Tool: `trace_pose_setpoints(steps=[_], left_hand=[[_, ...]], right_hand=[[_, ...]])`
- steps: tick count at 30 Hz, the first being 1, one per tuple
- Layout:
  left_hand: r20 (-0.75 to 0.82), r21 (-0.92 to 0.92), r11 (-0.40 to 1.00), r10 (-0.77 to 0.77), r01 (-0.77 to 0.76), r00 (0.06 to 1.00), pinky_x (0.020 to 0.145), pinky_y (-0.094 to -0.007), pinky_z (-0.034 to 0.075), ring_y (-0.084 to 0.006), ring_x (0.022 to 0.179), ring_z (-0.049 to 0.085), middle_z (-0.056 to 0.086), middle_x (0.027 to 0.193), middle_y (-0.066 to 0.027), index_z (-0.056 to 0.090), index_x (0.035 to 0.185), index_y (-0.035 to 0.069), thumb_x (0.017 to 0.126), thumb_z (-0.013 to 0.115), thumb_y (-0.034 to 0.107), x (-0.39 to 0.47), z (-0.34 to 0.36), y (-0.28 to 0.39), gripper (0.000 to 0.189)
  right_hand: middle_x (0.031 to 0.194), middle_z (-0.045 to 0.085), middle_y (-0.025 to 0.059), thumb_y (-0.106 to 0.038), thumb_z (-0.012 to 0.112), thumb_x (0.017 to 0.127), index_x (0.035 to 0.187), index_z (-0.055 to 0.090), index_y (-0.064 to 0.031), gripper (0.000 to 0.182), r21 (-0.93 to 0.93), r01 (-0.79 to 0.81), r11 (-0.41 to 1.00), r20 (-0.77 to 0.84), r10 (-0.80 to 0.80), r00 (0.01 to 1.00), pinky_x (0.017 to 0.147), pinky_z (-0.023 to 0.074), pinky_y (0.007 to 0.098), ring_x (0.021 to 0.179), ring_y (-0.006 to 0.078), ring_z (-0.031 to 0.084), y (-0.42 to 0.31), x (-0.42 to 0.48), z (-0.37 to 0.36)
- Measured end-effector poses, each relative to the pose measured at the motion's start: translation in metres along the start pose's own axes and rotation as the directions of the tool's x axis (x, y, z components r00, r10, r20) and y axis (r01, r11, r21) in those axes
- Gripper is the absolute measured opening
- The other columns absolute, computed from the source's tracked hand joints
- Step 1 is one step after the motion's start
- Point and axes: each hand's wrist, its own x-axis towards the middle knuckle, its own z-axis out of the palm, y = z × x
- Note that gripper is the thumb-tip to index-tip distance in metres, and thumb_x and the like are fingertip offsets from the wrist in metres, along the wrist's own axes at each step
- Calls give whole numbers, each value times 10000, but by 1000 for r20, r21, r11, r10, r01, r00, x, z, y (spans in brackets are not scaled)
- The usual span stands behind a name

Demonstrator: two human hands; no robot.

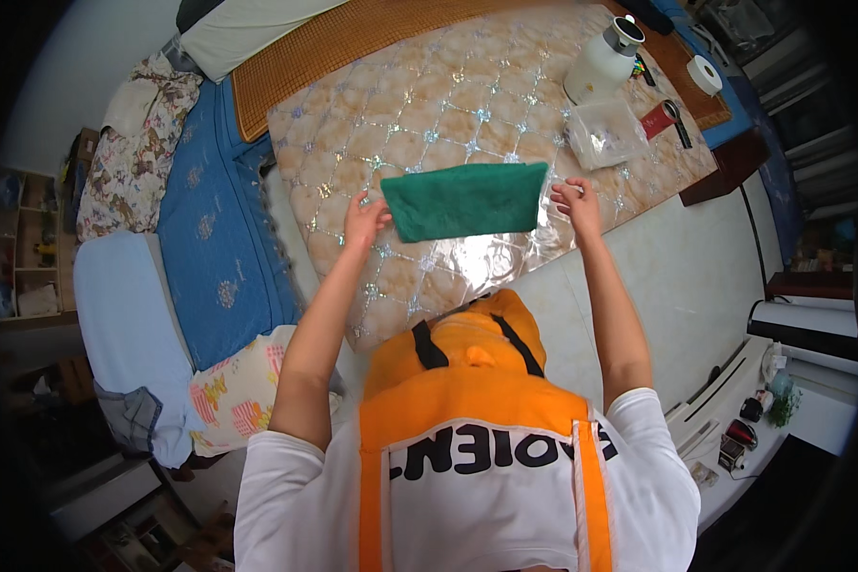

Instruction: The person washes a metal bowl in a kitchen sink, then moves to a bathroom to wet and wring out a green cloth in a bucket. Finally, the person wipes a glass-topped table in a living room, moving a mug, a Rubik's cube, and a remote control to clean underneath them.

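Note:
A green cloth (468, 201), folded into a flat oblong, lies on the shiny patterned tablecloth (350, 136) before me. Just off its left end is my left hand (366, 220), fingers apart and slightly curled, holding nothing. My right hand (577, 206) hovers a short way from the cloth's right end, empty, its fingers loosely bent and spread. Both forearms reach forward over the near side of the table. I wear an orange apron (472, 393) over a white shirt.
At the table's right stand a white vacuum jug (595, 68) and a translucent plastic box (608, 136). Beside them lie a red packet (659, 120) and a black-handled tool (679, 125). A roll of white tape or paper (704, 75) sits farther off. A blue-covered sofa (207, 236) borders the left.

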Motion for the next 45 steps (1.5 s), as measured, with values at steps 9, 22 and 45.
trace_pose_setpoints(steps=[9,22,45], left_hand=[[438,749,325,411,-577,800,1124,-539,157,-372,1432,135,158,1565,-126,306,1474,180,843,648,321,28,104,-33,732],[514,801,158,312,-577,799,1083,-657,84,-357,1439,111,143,1570,-109,317,1474,252,859,560,487,98,144,-84,702],[143,490,819,262,-298,954,1033,-385,343,-225,1207,497,554,1290,-122,539,1291,98,937,563,239,72,125,-76,382]], right_hand=[[1520,283,87,-341,618,850,1420,399,-241,619,-698,675,239,596,-329,733,1080,234,581,1386,361,256,76,18,73],[1544,234,61,-403,555,888,1447,353,-188,632,-548,823,148,816,-123,565,1124,148,557,1430,297,173,124,103,101],[1219,611,97,-168,562,916,1276,548,-112,365,-213,159,964,392,-65,917,1025,372,384,1125,286,553,141,80,98]])
